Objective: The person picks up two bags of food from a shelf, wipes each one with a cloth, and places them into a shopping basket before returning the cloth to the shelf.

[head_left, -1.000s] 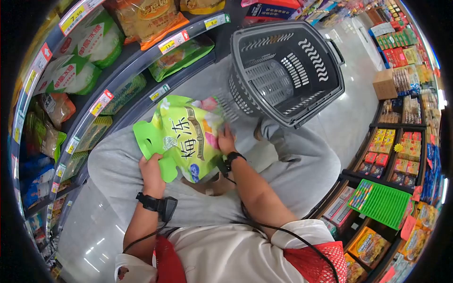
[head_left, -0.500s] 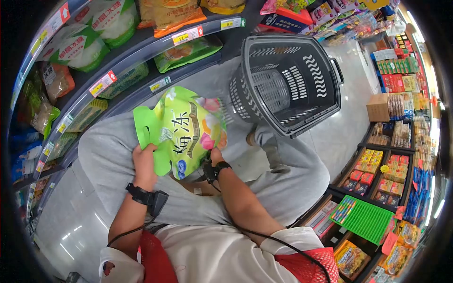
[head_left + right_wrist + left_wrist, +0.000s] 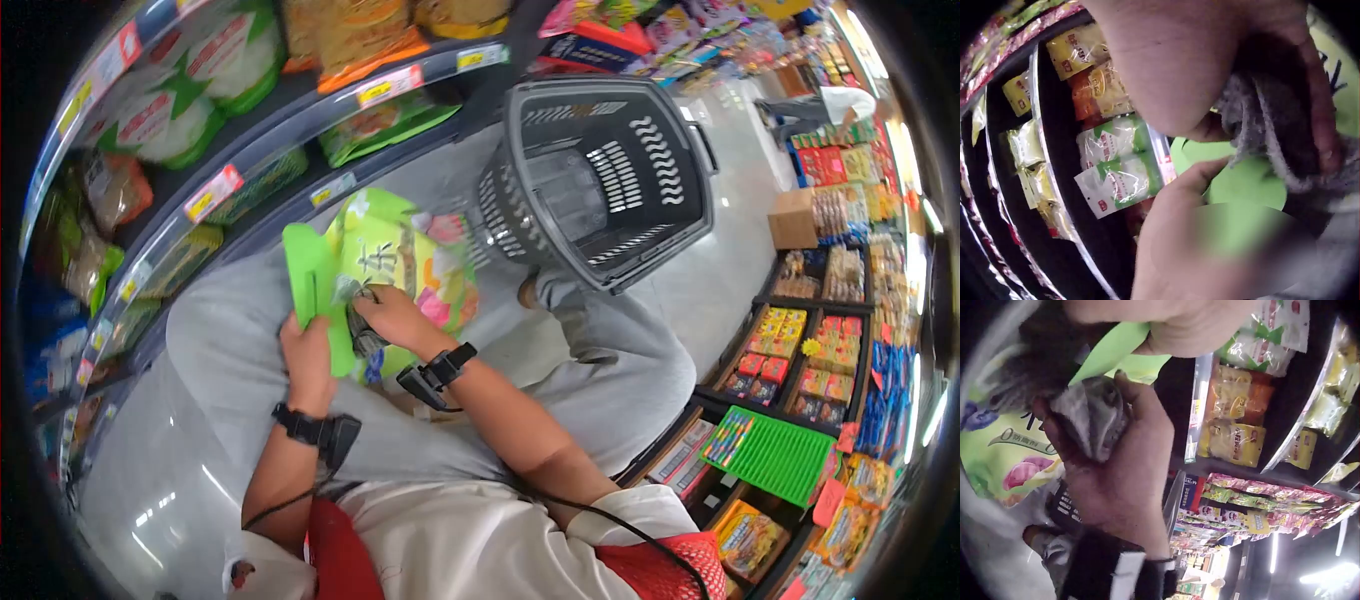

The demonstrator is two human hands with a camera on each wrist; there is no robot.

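Observation:
A green pouch bag (image 3: 445,265) with flower and fruit prints and dark lettering lies over the person's lap. The left hand (image 3: 308,355) grips its flat green handle end (image 3: 312,270), thumb on top. Over the pouch front, the right hand (image 3: 400,318) holds a crumpled grey cloth (image 3: 366,335) close to that handle. In the left wrist view the cloth (image 3: 1094,415) is bunched between the right thumb and fingers. The right wrist view shows its fuzzy folds (image 3: 1260,119) against the green handle. Part of the lettering is hidden behind the right hand.
A dark grey shopping basket (image 3: 560,255) stands on the floor ahead, just beyond the pouch. Shelves with bagged goods (image 3: 160,120) and price tags curve along the left. Boxed goods and a green ribbed tray (image 3: 770,455) line the right. Another person (image 3: 845,105) is far down the aisle.
My right hand has moved from the pouch's right edge onto its front beside the handle, with the grey cloth now visible in it. The left hand keeps its hold on the handle end.

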